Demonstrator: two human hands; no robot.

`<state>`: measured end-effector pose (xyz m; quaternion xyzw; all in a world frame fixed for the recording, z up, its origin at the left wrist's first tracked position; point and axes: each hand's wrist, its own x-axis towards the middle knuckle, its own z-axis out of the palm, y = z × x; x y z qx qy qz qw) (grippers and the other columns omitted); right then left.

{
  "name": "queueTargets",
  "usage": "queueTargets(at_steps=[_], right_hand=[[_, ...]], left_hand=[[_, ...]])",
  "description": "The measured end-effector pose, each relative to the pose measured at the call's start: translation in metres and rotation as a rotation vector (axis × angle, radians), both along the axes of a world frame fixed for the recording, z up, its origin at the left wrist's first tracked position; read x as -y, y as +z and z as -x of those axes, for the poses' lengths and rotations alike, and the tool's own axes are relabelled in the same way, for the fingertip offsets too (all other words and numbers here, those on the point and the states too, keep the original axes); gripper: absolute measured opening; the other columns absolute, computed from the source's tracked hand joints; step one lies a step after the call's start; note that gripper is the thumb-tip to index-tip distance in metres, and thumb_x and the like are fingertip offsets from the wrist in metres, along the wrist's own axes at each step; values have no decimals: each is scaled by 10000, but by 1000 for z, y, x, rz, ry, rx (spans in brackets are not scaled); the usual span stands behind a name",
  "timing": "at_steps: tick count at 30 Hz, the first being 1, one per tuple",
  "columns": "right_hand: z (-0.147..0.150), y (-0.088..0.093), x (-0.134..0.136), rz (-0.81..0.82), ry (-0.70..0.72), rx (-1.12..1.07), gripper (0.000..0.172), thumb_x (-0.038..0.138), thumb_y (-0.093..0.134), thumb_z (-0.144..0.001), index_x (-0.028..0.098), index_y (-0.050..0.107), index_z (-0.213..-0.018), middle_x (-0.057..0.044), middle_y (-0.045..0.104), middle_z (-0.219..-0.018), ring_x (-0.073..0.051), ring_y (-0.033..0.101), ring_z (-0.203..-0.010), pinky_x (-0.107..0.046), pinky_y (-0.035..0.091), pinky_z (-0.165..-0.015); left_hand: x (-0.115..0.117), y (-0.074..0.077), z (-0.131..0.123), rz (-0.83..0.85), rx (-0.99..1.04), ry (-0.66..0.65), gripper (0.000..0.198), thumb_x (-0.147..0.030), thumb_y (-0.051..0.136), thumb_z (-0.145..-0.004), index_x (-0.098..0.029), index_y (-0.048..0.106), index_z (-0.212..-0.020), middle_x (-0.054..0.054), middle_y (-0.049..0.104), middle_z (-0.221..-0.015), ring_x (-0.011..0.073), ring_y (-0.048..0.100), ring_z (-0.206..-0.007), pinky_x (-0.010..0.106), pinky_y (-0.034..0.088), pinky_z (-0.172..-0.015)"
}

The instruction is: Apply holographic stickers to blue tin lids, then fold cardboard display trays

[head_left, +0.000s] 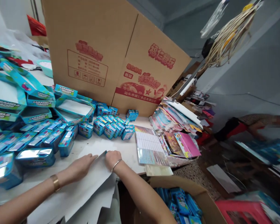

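Note:
My left hand point(82, 168), with a gold bracelet at the wrist, pinches the upper edge of a white card sheet point(91, 183). My right hand point(113, 160), wearing a silver bangle, is closed around the sheet's upper right corner, where a bit of dark blue shows. The sheet is tilted and has cut edges; more white sheets lie beneath it at the table's front. Just beyond my hands stand small blue packs point(110, 130) in rows. Nearer my left arm are larger wrapped blue packs point(36, 157).
Teal trays marked "Caramelo Macizo" point(76, 107) are stacked at the left. A big cardboard carton point(91, 40) stands behind. Printed card stacks point(177, 116) sit at the right. Below, an open carton point(200, 189) holds blue packs. Another person point(245, 124) bends over at far right.

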<state>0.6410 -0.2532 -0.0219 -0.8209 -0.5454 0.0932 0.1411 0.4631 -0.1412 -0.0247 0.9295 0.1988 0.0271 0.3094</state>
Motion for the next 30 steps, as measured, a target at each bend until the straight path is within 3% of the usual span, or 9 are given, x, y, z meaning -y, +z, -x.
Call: queueTargets(at_steps=[5,8,10,14,17,20,25,27,30], right_hand=[[-40,37,15,23,151,-69,287,391,592,-905,224,745,-727,-22,715,-640,-180,675,-626,-264,473,-627],[-42,47,6,-41,233,-72,293,379,494,-984,253,756,-1023,-35,766,-959,-180,701,-856,-265,475,-747],[-32,44,-6,-48,330,-87,242,356,586,-943,292,731,-1126,-8,749,-1092,-176,683,-975,-249,467,-807],[-23,35,-24,51,506,-114,236,337,548,-970,283,758,-1065,23,770,-987,-139,693,-891,-201,472,-742],[-31,35,-25,136,587,-87,289,441,609,-924,260,743,-1106,-11,762,-1044,-169,689,-934,-220,486,-764],[-30,33,-24,221,585,95,346,438,662,-872,256,703,-1163,-59,737,-1103,-235,675,-1002,-292,505,-803],[-5,20,-18,237,480,307,280,180,447,-957,149,651,-1146,-162,695,-1042,-295,656,-1001,-423,504,-827],[-3,18,-9,217,468,335,322,251,468,-961,170,577,-1253,-168,655,-1122,-306,624,-1047,-451,499,-841],[-15,20,4,225,482,313,541,557,522,-920,230,500,-1351,-156,603,-1188,-329,577,-1089,-495,481,-872]], left_hand=[[29,-11,-14,-242,-51,7,676,-20,324,-787,-139,524,-1422,234,683,-1121,371,678,-974,484,517,-778],[32,-13,-20,-250,-65,51,649,-8,295,-811,-80,499,-1422,275,671,-1107,377,679,-952,493,514,-765],[25,-10,-21,-258,-85,59,597,-22,308,-822,-64,536,-1372,270,685,-1078,366,687,-937,489,514,-785],[9,1,-19,-285,-142,12,459,-69,359,-849,-106,638,-1212,224,722,-1049,355,702,-945,487,516,-819],[8,4,-21,-308,-182,-24,419,-60,376,-851,-106,645,-1169,211,727,-1036,341,708,-939,474,523,-823],[15,3,-26,-322,-191,-29,444,-59,362,-875,-99,593,-1252,211,717,-1070,325,696,-987,458,522,-850],[21,3,-19,-327,-166,-12,512,-172,381,-928,-117,454,-1431,231,667,-1191,335,658,-1068,463,512,-881],[16,8,-5,-306,-152,-31,573,-352,451,-935,-134,430,-1465,231,634,-1285,357,617,-1164,474,494,-937],[3,18,21,-181,-136,-65,628,-536,424,-933,-145,519,-1414,213,611,-1348,359,583,-1231,462,464,-1001]])
